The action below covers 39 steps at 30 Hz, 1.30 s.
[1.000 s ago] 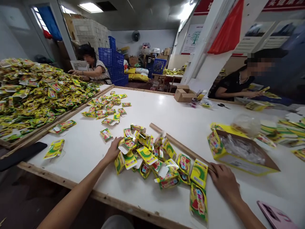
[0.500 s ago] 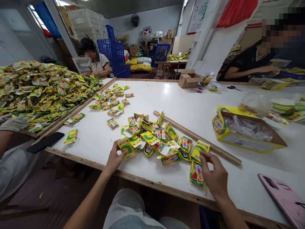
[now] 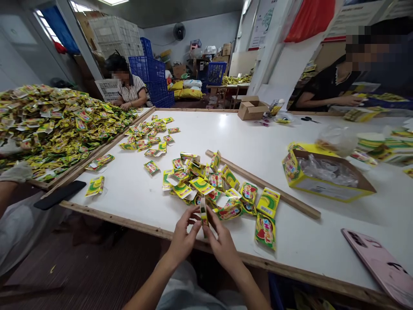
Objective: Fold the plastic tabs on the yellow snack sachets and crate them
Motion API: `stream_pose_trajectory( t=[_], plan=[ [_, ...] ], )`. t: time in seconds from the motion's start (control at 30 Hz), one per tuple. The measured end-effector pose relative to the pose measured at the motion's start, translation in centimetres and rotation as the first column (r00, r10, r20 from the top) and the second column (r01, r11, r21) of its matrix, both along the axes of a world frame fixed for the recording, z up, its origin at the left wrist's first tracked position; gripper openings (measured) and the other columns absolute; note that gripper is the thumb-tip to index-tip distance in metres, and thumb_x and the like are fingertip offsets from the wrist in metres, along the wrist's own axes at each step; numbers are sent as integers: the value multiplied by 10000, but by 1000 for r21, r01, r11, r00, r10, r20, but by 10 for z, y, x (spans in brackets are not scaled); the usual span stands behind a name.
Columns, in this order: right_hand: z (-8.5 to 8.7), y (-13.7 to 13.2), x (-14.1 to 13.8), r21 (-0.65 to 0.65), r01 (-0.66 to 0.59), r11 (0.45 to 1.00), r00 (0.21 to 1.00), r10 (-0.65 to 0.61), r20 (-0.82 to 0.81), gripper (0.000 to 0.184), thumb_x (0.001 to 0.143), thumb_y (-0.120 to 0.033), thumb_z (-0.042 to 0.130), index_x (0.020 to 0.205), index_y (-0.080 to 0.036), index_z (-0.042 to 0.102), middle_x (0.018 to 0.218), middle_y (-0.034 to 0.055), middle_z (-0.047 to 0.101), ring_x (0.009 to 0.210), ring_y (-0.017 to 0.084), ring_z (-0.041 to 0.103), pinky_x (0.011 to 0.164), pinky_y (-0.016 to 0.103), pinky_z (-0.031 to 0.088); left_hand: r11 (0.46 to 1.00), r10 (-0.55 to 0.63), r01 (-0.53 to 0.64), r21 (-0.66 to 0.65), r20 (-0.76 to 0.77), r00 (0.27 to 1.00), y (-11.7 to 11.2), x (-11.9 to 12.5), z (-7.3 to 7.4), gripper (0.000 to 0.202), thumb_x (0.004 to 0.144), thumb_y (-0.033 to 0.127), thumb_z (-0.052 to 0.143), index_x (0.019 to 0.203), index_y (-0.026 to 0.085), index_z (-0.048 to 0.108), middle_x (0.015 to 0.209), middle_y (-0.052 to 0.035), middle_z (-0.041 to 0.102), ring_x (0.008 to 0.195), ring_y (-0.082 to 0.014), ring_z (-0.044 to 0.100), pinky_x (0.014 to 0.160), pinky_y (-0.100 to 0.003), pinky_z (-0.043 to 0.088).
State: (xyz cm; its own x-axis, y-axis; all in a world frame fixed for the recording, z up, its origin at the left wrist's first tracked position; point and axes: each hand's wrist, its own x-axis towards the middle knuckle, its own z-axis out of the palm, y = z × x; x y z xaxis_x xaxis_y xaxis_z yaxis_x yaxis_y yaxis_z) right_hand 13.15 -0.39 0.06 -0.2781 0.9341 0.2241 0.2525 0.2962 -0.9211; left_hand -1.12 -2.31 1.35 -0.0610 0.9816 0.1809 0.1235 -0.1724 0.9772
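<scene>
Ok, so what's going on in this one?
The person's left hand and right hand hold a small carton edge-on between them, at the near side of a white table. A jumbled pile of similar cartons lies just beyond, with a wooden strip alongside. A pink phone lies to the right.

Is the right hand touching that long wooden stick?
Apart. The head view shows white tabletop and little boxes between the right hand and the wooden stick.
</scene>
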Motion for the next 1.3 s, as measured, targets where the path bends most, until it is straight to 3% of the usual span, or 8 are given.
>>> stream_pose_trajectory(
  t=[0.13, 0.27, 0.37, 0.57, 0.77, 0.9, 1.07, 1.3],
  plan=[
    [-16, 3, 10, -68, 14, 998, 997, -19, -70, 367, 912, -369, 504, 1244, -227, 567, 1205, 96, 652, 1130, 261, 601, 932, 397, 505, 1000, 30, -30, 9, 44, 999, 7, 4, -16, 416, 848, 261, 613, 1225, 233, 440, 1191, -86, 574, 1082, -218, 570, 926, -360, 461],
    [-22, 3, 14, -133, 108, 985, 968, -135, -211, 426, 882, -365, 561, 1279, -233, 476, 1160, 97, 654, 1067, 228, 634, 879, 354, 534, 998, 6, 4, -62, 160, 987, 12, 11, -24, 399, 856, 244, 596, 1197, 243, 389, 991, -29, 614, 863, -170, 630, 789, -310, 510],
    [-22, 5, 18, -107, 132, 985, 961, -154, -229, 343, 876, -348, 568, 1198, -242, 518, 1106, 80, 658, 1013, 210, 645, 853, 331, 536, 995, -28, 41, -90, 137, 990, 13, 11, -25, 378, 855, 236, 593, 1200, 238, 439, 936, -16, 611, 797, -156, 624, 738, -285, 512],
    [-15, 17, 27, -67, 123, 990, 989, -127, -75, 236, 882, -379, 537, 994, -198, 639, 969, 77, 687, 885, 226, 651, 797, 345, 526, 984, -144, 144, -100, 7, 990, 22, 2, -19, 265, 827, 195, 602, 1090, 198, 576, 963, -46, 636, 785, -159, 621, 746, -297, 522],
    [-17, 21, 20, 3, 222, 975, 961, -218, -168, 198, 883, -354, 551, 989, -213, 640, 993, 80, 677, 963, 235, 628, 861, 383, 496, 985, -170, 169, 14, 49, 984, 28, 7, -17, 186, 832, 133, 546, 1005, 195, 578, 1088, -77, 639, 1089, -218, 589, 969, -378, 465],
    [-19, 19, 17, 6, 210, 978, 955, -204, -215, 205, 889, -323, 554, 1060, -228, 613, 1008, 70, 674, 957, 216, 634, 846, 366, 507, 990, -134, 130, 61, 62, 989, 25, 10, -17, 281, 848, 130, 531, 1118, 208, 515, 1091, -73, 644, 1037, -196, 615, 943, -369, 479],
    [-11, 15, 18, 104, 164, 981, 982, -152, -113, 157, 884, -317, 577, 940, -219, 685, 989, 77, 688, 972, 227, 623, 838, 365, 501, 992, -56, 70, 108, -130, 990, 25, 9, -6, 91, 863, 224, 574, 898, 178, 644, 941, -65, 679, 933, -201, 631, 863, -332, 484],
    [-2, 16, 13, 55, 252, 966, 966, -248, -69, 204, 861, -377, 586, 907, -197, 671, 880, 64, 698, 790, 205, 641, 710, 317, 518, 999, -8, 11, 36, -97, 995, 29, 13, -2, 144, 867, 269, 575, 903, 170, 673, 871, -57, 678, 819, -182, 623, 736, -279, 486]
  ],
)
